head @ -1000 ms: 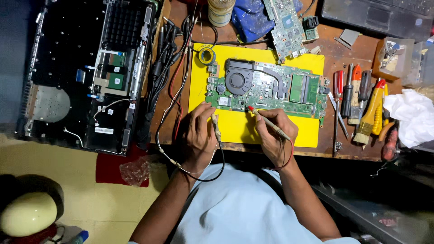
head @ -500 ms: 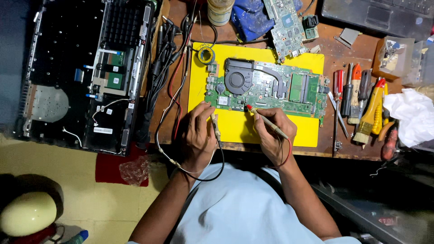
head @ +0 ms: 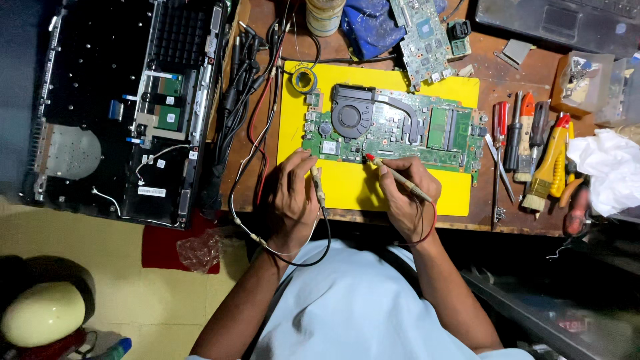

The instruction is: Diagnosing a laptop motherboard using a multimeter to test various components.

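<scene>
Your left hand (head: pixel 291 200) lies palm-down at the near edge of the yellow mat (head: pixel 347 190), wrist just past the edge of the desk (head: pixel 520 223), forearm running back toward your body. Its fingers curl around the black-leaded probe (head: pixel 318 185), pinched between thumb and forefinger; the probe's long axis runs away from you and slightly left, its tip pointing up toward the lower left corner of the green motherboard (head: pixel 393 130), just ahead of your fingertips. Whether the tip touches the board I cannot tell. The black lead loops down behind your wrist.

Your right hand (head: pixel 408 197) sits beside it on the mat, knuckles up, wrist bent inward. It grips the red-tipped probe (head: pixel 399 176) like a pen. That probe lies on a slant, the red tip pointing up and to the left of your hand and resting at the lower edge of the motherboard, the tail passing back over your knuckles. A red lead hangs around this wrist.

The motherboard lies flat on the mat just beyond both hands, its long axis running left to right, the round black fan (head: pixel 352 117) toward your left hand's side.

Right of your right hand, well apart, a row of screwdrivers and a brush (head: pixel 533 150) lies on the desk, handles pointing away from you. Left of your left hand, past a tangle of cables (head: pixel 250 100), lies an opened laptop base (head: pixel 123 107).
</scene>
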